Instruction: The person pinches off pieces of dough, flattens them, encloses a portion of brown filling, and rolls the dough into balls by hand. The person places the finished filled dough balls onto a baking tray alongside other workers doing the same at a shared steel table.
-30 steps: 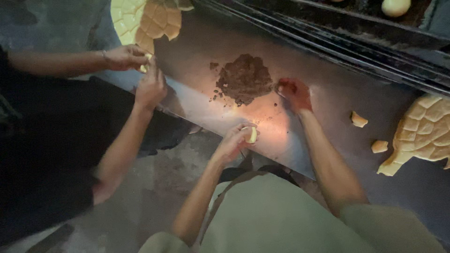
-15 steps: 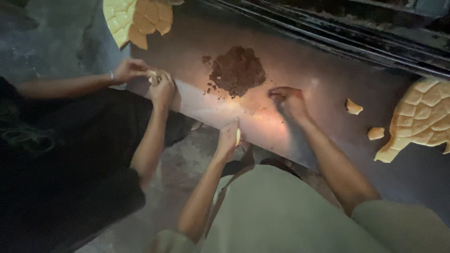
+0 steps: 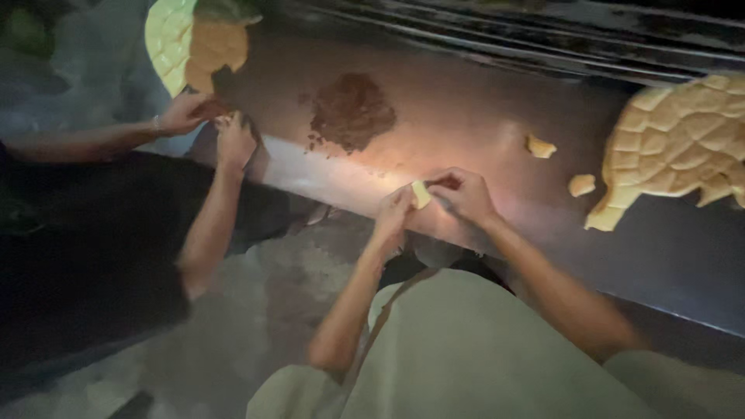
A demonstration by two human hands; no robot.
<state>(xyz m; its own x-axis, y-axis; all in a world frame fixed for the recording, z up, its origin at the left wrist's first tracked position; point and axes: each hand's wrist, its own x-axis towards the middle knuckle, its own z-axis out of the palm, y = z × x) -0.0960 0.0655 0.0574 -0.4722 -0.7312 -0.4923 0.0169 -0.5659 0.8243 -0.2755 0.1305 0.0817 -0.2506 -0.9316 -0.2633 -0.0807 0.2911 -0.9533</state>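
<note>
Both hands, the left hand (image 3: 393, 211) and right hand (image 3: 464, 195), pinch a small pale dough piece (image 3: 420, 194) between their fingertips above the near edge of the dark worktable (image 3: 481, 116) (it looks soft, light and pliable, best held gently by its edges).

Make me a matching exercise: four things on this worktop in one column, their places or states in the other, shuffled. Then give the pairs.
1. small dough piece
2. brown filling heap
3. scored dough sheet
4. two torn dough bits

A. far right of the dark worktop
B. loose, just left of the right-hand sheet
C. pinched between the left hand and right hand
D. piled mid-worktop, untouched

Pairs: 1-C, 2-D, 3-A, 4-B
</note>
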